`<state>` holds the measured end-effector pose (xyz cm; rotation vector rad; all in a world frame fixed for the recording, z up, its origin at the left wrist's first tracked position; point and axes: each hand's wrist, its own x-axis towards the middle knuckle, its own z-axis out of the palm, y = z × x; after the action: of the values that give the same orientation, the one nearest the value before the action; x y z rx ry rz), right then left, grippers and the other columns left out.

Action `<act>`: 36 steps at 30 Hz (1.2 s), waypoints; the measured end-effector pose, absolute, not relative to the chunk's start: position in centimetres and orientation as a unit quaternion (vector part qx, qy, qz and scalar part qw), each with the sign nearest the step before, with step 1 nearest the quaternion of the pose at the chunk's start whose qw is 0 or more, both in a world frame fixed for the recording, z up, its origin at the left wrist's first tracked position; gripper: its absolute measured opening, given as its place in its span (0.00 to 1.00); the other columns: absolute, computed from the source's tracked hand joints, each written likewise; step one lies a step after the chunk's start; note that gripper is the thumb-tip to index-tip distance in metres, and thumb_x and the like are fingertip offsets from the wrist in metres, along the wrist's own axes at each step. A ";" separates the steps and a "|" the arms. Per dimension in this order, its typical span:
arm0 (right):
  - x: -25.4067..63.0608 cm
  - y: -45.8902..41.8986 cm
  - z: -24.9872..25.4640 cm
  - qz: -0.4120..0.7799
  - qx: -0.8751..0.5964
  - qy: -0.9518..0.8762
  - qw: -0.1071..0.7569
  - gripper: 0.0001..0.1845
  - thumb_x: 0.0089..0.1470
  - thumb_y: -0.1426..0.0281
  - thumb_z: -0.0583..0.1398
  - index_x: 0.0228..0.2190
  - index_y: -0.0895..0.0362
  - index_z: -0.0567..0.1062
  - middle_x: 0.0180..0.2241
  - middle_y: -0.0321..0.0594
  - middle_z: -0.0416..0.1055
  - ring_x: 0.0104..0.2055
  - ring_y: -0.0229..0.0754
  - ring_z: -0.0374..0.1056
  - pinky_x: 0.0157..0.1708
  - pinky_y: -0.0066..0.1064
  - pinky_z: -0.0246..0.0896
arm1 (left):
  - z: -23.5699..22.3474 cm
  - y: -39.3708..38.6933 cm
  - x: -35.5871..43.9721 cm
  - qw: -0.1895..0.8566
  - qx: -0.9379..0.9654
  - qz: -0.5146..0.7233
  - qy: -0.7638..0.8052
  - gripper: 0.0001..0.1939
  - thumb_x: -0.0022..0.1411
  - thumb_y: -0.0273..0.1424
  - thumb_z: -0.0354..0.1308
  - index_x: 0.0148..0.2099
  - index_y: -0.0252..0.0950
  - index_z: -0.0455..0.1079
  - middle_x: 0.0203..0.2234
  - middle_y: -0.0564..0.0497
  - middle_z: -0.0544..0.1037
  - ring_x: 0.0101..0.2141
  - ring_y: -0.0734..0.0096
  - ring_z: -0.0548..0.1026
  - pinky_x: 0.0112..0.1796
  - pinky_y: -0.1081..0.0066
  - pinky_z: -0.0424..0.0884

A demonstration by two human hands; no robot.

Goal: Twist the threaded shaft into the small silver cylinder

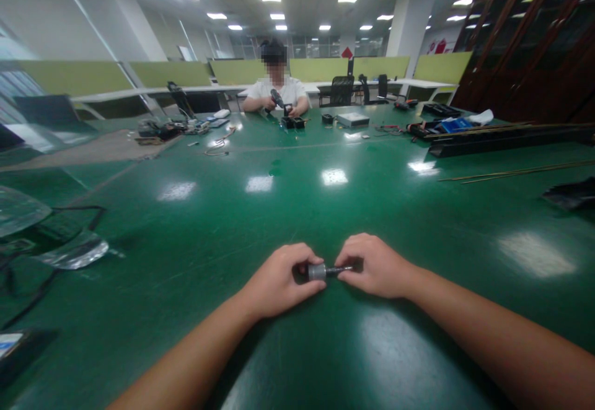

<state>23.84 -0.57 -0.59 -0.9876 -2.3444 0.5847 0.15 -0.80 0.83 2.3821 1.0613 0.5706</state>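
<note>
Low in the middle of the view, a small grey metal cylinder (317,272) lies on its side with a thin dark shaft (333,270) sticking out to the right. My left hand (284,279) is closed round the cylinder, thumb below and fingers above. At the shaft's brighter tip, my right hand (373,266) has its thumb and fingertips pinched together. The cylinder's left end is hidden in my left palm. Both hands are just above or on the green tabletop (279,212); which one, I cannot tell.
Across the table sits a person (277,91) holding a black power drill (277,98) over black parts. A grey box (352,119) and long black rails (511,137) are at the far right. Clear plastic packaging (74,252) with a cable lies left, and a phone-like device (12,343) nearer.
</note>
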 end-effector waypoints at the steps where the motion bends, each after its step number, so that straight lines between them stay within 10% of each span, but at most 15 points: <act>1: 23.9 -0.6 -0.6 0.215 -0.364 -0.868 0.262 0.04 0.48 0.73 0.66 0.30 0.56 0.79 0.28 0.37 0.76 0.33 0.40 0.69 0.38 0.33 0.59 | 0.8 -0.8 0.1 0.235 0.867 0.209 0.385 0.09 0.55 0.32 0.66 0.39 0.37 0.73 0.33 0.51 0.76 0.34 0.66 0.73 0.37 0.70 0.66; 36: 25.6 0.1 0.2 0.199 -0.358 -0.883 0.229 0.03 0.46 0.74 0.66 0.28 0.56 0.79 0.27 0.35 0.76 0.32 0.39 0.69 0.39 0.32 0.60 | 0.9 -0.8 0.1 0.248 0.866 0.202 0.384 0.10 0.57 0.33 0.66 0.40 0.36 0.73 0.32 0.52 0.75 0.34 0.68 0.72 0.36 0.70 0.65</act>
<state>25.57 0.10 0.23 -0.9864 -2.4302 0.5488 0.08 -0.78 0.87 2.3611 1.0474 0.5519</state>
